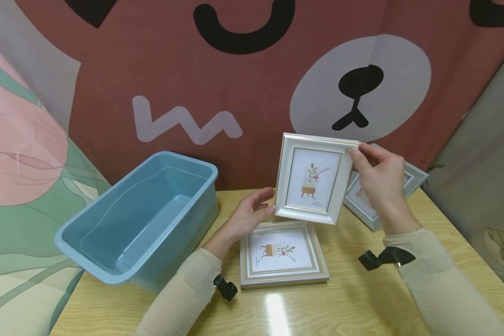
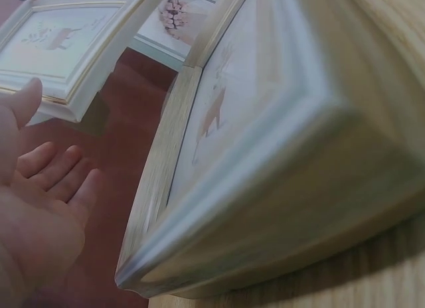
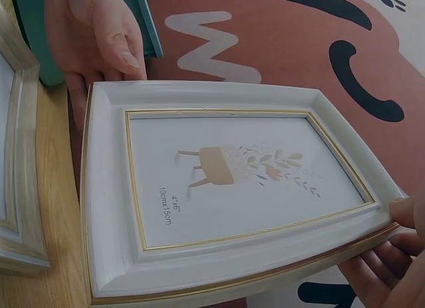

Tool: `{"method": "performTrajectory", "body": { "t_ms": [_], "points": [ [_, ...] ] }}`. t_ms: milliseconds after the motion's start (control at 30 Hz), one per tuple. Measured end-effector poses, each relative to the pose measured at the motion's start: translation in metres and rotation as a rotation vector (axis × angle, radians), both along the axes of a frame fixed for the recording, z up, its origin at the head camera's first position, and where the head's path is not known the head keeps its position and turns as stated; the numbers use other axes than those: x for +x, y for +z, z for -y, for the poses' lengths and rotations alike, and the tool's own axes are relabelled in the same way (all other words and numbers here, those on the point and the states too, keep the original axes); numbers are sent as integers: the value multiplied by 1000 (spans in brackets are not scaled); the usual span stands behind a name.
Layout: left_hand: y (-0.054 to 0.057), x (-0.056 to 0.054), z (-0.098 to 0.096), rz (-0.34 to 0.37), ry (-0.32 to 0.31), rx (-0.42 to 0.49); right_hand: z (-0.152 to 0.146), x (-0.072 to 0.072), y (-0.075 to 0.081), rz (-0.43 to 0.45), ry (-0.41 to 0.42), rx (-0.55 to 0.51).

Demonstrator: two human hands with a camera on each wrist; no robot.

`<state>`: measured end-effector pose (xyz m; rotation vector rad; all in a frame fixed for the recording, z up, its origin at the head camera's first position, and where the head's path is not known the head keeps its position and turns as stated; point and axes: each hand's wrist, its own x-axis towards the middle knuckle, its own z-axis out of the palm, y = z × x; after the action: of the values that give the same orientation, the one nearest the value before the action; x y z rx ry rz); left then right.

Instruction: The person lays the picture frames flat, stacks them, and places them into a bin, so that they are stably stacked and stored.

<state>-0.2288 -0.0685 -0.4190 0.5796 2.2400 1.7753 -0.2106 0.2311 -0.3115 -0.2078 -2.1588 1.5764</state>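
Note:
A white picture frame (image 1: pixel 312 179) with a thin gold inner line and a plant print stands tilted in the air above the table. My right hand (image 1: pixel 382 179) pinches its upper right corner, thumb on the front and fingers behind. Beside its lower left corner is my left hand (image 1: pixel 252 210), fingers loosely extended; the thumb (image 2: pixel 25 103) is close to the frame's edge, and I cannot tell whether it touches. Below, a pale gold and silver picture frame (image 1: pixel 282 252) lies face up on the table, also in the left wrist view.
To the left stands a deep blue plastic bin (image 1: pixel 185 242), its visible inside bare. Another silver-grey picture frame (image 1: pixel 363 212) lies behind my right hand, partly hidden. The wooden table (image 1: pixel 336 298) meets a printed cloth backdrop (image 1: pixel 252 93) at the back.

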Motion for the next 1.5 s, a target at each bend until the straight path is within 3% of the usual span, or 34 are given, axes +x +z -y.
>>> {"method": "performTrajectory", "body": {
  "t_ms": [600,800,1167,1500],
  "points": [
    [1,2,6,7,-136,-70,9,9,6,-9,31,30],
    [1,3,8,1,-155,-85,10,10,5,-13,42,25],
    [-1,3,11,-5,-189,-34,11,11,4,10,54,33],
    [0,3,11,-13,-157,-64,12,10,4,26,63,12]
  ]
}}
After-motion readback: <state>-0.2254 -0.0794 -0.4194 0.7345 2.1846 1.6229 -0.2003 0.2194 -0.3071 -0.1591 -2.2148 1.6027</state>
